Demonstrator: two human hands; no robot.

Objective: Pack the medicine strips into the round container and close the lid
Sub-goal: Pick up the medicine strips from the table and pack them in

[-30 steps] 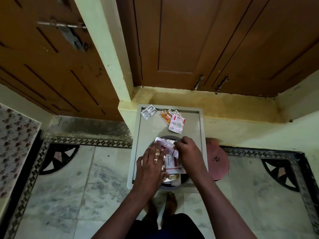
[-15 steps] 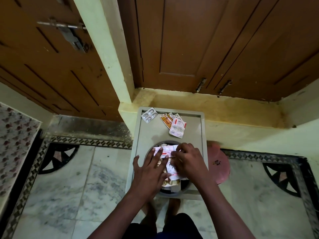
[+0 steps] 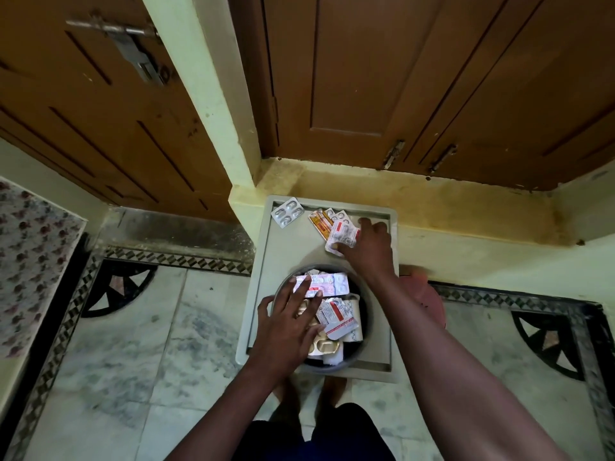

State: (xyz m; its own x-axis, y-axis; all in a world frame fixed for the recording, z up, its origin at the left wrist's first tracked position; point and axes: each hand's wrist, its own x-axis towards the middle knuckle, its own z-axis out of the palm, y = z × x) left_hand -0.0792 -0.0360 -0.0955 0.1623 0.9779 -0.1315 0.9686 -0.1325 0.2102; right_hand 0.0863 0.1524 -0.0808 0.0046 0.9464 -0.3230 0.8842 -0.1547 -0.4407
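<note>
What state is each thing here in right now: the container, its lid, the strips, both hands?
Round container: open, partly filled with strips.
Reddish lid: off, beside the tray.
Silver blister strip: loose on the tray's far corner.
White-red strip: under the right hand's fingers.
Right hand: reaching onto that strip.
Left hand: flat on packed strips.

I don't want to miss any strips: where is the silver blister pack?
The silver blister pack lies alone at the tray's far left corner, left of the strips under the right hand.
</note>
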